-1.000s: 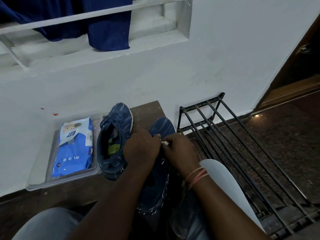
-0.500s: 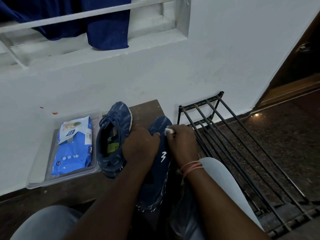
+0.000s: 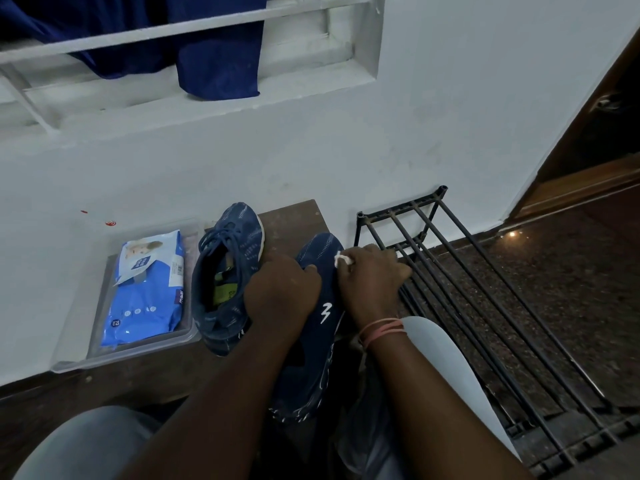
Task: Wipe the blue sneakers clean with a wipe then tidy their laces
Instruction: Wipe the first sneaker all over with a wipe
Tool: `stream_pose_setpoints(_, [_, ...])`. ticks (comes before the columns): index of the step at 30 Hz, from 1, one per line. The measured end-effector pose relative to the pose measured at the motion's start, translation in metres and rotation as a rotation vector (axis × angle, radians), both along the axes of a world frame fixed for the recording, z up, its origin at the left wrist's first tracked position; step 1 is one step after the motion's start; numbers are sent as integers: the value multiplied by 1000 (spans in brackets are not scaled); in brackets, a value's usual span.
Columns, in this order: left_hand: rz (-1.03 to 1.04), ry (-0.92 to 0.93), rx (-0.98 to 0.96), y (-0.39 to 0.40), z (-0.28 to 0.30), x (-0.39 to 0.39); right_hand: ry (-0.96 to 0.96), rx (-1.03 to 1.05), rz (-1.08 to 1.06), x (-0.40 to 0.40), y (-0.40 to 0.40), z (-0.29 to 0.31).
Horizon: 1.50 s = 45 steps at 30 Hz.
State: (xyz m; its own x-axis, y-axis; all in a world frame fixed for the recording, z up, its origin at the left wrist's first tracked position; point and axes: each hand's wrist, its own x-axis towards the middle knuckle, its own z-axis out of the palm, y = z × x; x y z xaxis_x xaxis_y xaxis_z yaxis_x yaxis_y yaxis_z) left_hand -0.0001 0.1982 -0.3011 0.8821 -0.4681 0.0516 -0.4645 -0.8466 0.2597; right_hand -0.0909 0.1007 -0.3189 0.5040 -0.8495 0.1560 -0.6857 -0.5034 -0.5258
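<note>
Held sneaker, centre, toe toward 12 o'clock over the bench, steadied by the left hand, fingers curled over its upper. The right hand, fingers closed on a bunched white wipe, presses it to the toe. Second sneaker stands at 9 o'clock, beside a wipes pack in a clear tray. Metal shoe rack at 3 o'clock.

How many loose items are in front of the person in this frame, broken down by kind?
Blue sneakers: 2, one held, one resting on the bench
Used wipe: 1, bunched in the right hand
Wipe pack: 1
Clear plastic tray: 1, under the pack
Black metal rack: 1
Total: 6
</note>
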Motion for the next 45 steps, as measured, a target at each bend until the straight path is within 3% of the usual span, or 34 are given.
stream_pose_setpoints(4, [0, 8, 3, 1, 1, 0, -54, 231, 227, 7, 4, -4])
stream_pose_setpoints(8, [6, -2, -2, 0, 1, -1, 62, -15, -33, -2, 0, 1])
stream_pose_setpoints(12, [16, 13, -2, 0, 1, -1, 10, 153, 179, 4, 4, 0])
stream_pose_setpoints(15, [12, 6, -16, 0, 1, -1, 53, 18, 5, -2, -9, 2])
stream_pose_setpoints(19, [9, 7, -18, 0, 3, -3, -379, 250, -99, -4, -21, -1])
stream_pose_setpoints(21, [13, 1, -15, 1, 3, -3, -423, 305, -48, 0, -25, 1])
stream_pose_setpoints(26, [-2, -17, -5, 2, 6, -4, -282, 200, 144, 9, -24, 0])
stream_pose_setpoints(31, [-1, 12, -15, 2, 9, -6, -7, -3, 221, 4, -24, -1])
stream_pose_setpoints(37, [-2, 18, -24, 2, 10, -7, -190, 24, 149, 14, -21, 0])
stream_pose_setpoints(41, [-8, 14, -24, 3, 10, -8, -66, 77, 299, 6, -26, 5])
stream_pose_setpoints(45, [-3, 16, -22, 2, 11, -9, -49, -11, 191, 10, -19, 2])
